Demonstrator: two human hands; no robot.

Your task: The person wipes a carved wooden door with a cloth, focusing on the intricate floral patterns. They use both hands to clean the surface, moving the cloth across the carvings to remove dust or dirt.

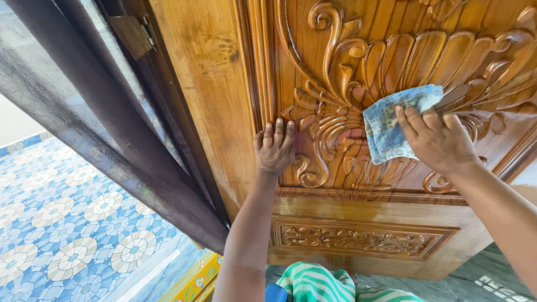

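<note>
A: Nearest the camera, green-and-white striped clothing (319,282) at the bottom edge. Both forearms reach up and away from it to the carved wooden door (224,100).

B: Hands?

A: Left hand (275,148) flat on the door at the left edge of the carving, fingers released, grasping nothing, seemingly bracing. Right hand (436,140) further right, fingers (411,120) pressing a blue patterned cloth (391,123) onto the big leaf-and-scroll relief (347,72). Cloth sits about mid-panel, touching the wood.

B: How far along, in your view?

A: Hard to call. The plain rail (358,210) under the carving shines and shows pale smears, so I judge it may already be wiped. The small carved strip (352,240) below it, nearer the floor, gives no clear sign either way. The grooves of the scrollwork above the cloth run out of frame; I cannot tell if they are done. My guess: mid-job, with the upper carving and right side left.

B: Beyond the door?

A: Left and far: 1 dark door frame (112,140), then a blue tiled floor (67,223) with round flower patterns outside.
</note>
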